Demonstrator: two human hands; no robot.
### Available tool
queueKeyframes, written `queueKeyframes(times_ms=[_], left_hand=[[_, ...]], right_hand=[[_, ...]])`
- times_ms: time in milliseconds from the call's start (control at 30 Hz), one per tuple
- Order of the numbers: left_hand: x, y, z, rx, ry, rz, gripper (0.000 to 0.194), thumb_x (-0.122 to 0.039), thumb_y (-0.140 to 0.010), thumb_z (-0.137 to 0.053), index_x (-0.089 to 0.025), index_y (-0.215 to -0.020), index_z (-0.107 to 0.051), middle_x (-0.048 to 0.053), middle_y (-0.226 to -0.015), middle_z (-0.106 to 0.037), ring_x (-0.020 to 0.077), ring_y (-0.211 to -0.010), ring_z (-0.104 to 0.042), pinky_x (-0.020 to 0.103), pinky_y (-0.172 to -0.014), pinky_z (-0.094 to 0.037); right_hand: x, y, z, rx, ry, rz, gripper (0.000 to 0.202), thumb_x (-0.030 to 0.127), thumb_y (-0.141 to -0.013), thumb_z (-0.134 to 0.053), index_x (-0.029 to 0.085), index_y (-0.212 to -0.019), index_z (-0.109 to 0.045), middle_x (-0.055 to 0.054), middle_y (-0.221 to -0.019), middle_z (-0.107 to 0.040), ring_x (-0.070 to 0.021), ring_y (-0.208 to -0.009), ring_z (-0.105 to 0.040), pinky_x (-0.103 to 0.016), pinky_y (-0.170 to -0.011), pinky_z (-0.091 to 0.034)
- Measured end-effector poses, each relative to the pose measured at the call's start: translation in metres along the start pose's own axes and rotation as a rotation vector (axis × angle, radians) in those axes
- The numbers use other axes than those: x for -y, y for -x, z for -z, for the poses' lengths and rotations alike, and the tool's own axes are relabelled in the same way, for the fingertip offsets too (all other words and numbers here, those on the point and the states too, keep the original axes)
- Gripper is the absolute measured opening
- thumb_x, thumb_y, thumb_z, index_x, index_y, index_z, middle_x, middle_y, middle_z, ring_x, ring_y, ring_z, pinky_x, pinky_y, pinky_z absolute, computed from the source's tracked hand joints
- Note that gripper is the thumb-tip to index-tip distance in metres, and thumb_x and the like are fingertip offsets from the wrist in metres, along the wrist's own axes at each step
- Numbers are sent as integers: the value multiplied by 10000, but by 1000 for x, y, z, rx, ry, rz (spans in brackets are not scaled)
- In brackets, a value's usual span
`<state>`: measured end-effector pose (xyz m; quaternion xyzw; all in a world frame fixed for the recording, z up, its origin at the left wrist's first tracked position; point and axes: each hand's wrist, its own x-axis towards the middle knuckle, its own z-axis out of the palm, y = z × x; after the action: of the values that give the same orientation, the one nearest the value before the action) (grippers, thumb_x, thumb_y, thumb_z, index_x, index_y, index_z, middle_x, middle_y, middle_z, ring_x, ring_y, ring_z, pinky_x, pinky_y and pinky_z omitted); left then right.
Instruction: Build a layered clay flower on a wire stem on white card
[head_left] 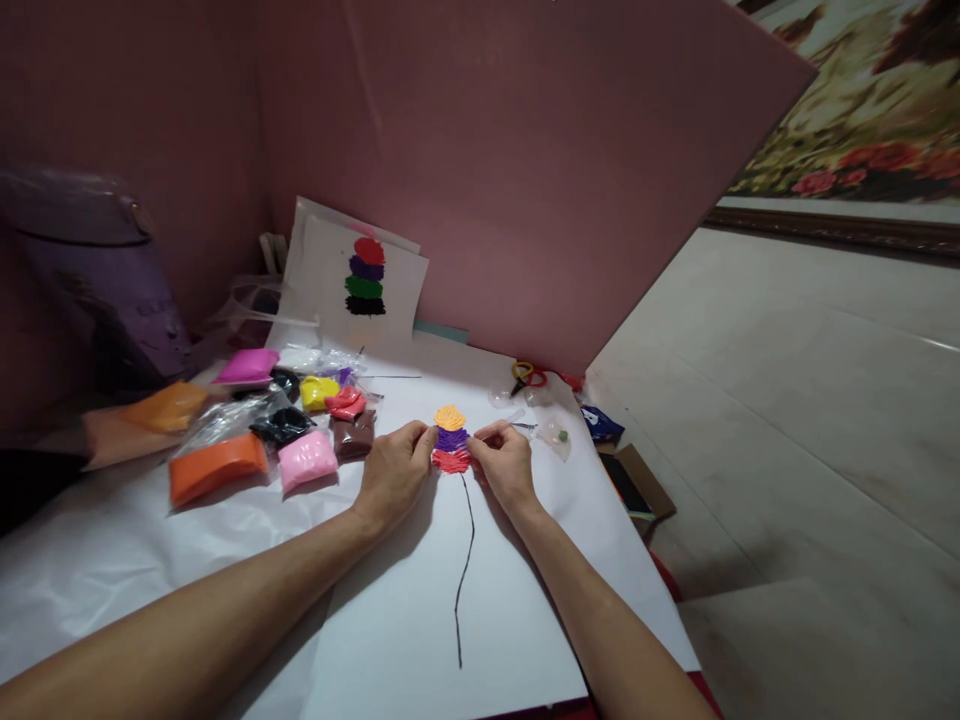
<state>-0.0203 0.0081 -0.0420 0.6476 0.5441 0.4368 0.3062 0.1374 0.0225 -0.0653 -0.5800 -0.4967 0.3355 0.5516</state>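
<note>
A white sheet of paper lies before me, with a stacked shape of textured modelling clay on it. The shape has an orange-yellow band on top, a purple clay band in the middle and a red band below. A thin dark wavy line runs down from it. My left hand pinches at the left edge of the purple band, thumb and forefinger together. On the opposite edge, my right hand is closed in a similar pinch. The fingertips partly hide the band's ends.
Several bags of coloured clay, including an orange bag and a pink bag, lie to the left. Yellow-and-red scissors rest at the back right. A sheet with a similar clay shape leans against the pink wall.
</note>
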Motion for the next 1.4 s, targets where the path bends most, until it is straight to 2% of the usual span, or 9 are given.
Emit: queueKeyframes(times_ms=[267, 400, 500, 600, 800, 1067, 1233, 1300, 1400], left_hand=[[2, 1, -1, -4, -12, -1, 345, -374, -885, -425, -195, -608, -529, -11, -531, -524, 157, -548, -481, 287, -590, -337], [2, 1, -1, -22, 3, -23, 266, -333, -890, -442, -183, -745, -607, 20, -668, -619, 171, -630, -538, 292, -628, -377], [3, 2, -3, -66, 23, -181, 190, -288, -887, -482, -173, -927, -628, 46, -840, -646, 175, -743, -566, 295, -693, -412], [4, 3, -4, -16, 76, -363, 218, -301, -865, -565, -164, -1026, -615, 33, -822, -597, 154, -697, -529, 278, -649, -421], [4, 2, -3, 113, 257, -498, 114, -237, -865, -584, -159, -802, -638, 18, -707, -577, 125, -620, -504, 254, -578, -407], [-2, 5, -9, 111, 370, -406, 111, -238, -851, -568, -163, -770, -569, -7, -680, -543, 105, -575, -502, 234, -528, -394], [-2, 5, -8, 154, 233, -347, 138, -248, -830, -543, -167, -718, -538, -28, -633, -526, 85, -515, -445, 223, -493, -342], [-3, 4, -7, 114, 231, -301, 104, -246, -827, -523, -174, -757, -548, -45, -597, -502, 88, -512, -431, 223, -498, -336], [-3, 1, -7, 42, 262, -228, 106, -256, -829, -505, -174, -829, -572, -54, -581, -494, 90, -494, -423, 225, -499, -346]], right_hand=[[3, 1, 0, 27, -74, -47, 203, 315, -659, -686, 186, -737, -550, 65, -483, -540, -92, -334, -461, -178, -258, -318], [8, 5, 1, 44, -107, -8, 165, 316, -722, -640, 192, -779, -547, 63, -511, -546, -88, -330, -454, -187, -274, -334], [13, 11, 4, 48, 2, 233, 87, 284, -793, -585, 199, -802, -571, 37, -590, -576, -97, -398, -493, -217, -369, -418], [17, 19, 8, 66, 218, 551, 56, 205, -809, -573, 209, -865, -576, -9, -741, -646, -138, -596, -604, -268, -586, -511], [22, 26, 16, 185, 324, 724, 201, 123, -826, -517, 228, -993, -481, -23, -797, -677, -169, -694, -669, -277, -628, -518], [31, 25, 18, 257, 163, 476, 278, 128, -800, -516, 222, -1059, -488, 10, -787, -629, -149, -688, -609, -259, -614, -459], [33, 26, 18, 288, 142, 442, 302, 130, -796, -532, 233, -1080, -548, -5, -828, -659, -166, -747, -613, -282, -662, -456], [31, 25, 18, 243, 110, 436, 290, 165, -813, -547, 229, -1095, -557, -23, -867, -671, -177, -803, -625, -287, -674, -462], [21, 17, 17, 53, 31, 331, 214, 275, -833, -560, 210, -1036, -579, -49, -906, -669, -188, -854, -624, -276, -649, -472]])
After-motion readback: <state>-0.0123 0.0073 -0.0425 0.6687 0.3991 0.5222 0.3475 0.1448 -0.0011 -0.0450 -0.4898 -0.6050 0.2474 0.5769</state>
